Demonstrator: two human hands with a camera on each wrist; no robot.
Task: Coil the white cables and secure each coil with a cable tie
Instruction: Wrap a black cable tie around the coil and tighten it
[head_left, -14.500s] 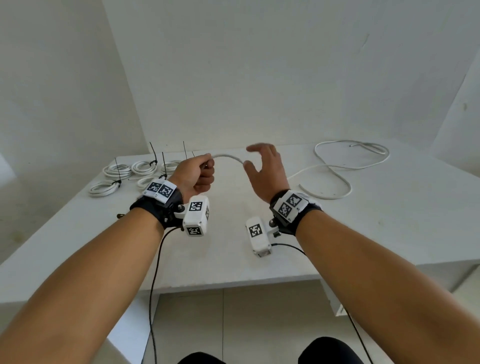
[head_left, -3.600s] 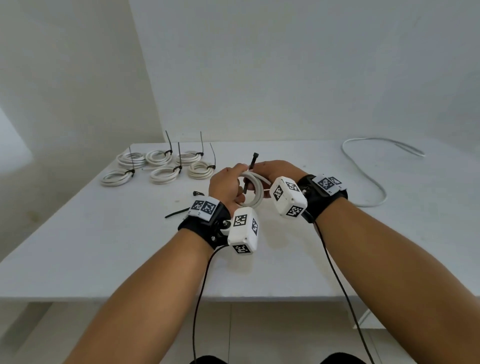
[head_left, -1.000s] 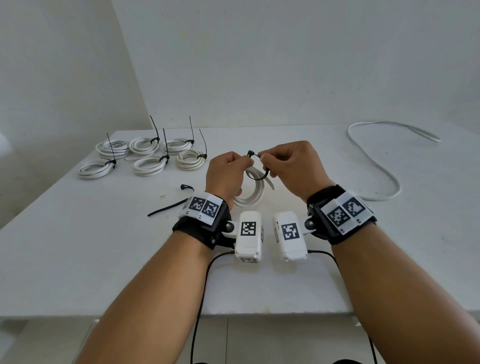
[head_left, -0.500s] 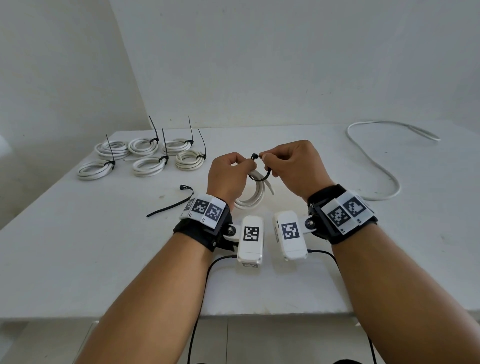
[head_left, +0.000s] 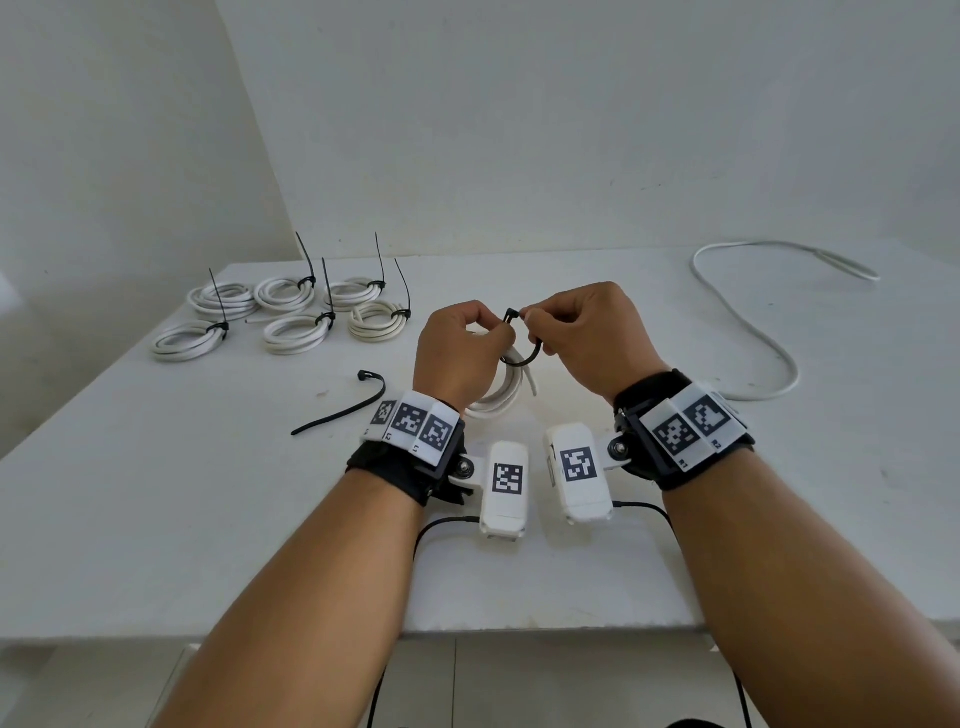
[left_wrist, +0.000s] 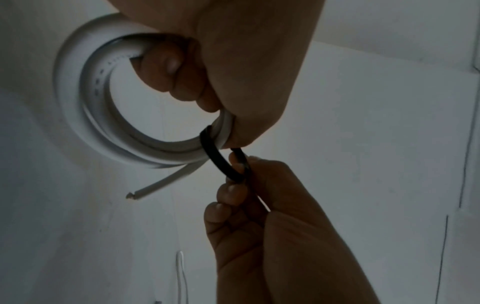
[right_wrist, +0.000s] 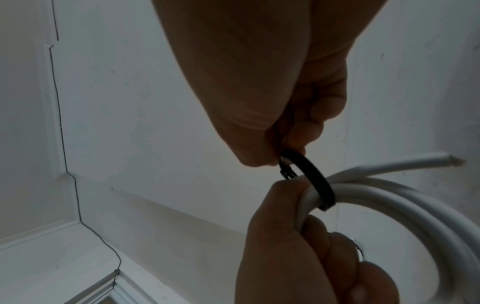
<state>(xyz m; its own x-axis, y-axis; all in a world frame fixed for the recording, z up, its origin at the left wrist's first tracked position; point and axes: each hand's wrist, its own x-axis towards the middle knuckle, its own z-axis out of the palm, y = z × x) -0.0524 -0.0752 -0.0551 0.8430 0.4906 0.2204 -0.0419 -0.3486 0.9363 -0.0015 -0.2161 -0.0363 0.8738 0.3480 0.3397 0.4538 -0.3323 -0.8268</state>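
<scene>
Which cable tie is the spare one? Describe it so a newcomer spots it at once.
On the white table, look just left of the left hand. The spare tie lies flat and straight, alone: it wraps no coil, unlike the other ties.

No readable text — only coded tags.

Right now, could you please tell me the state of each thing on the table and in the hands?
Coil: held by left hand.
Cable tie: looped round coil, loose, pinched by right hand.
Six coils: tied.
Spare tie: unused.
Loose cable: uncoiled.
</scene>
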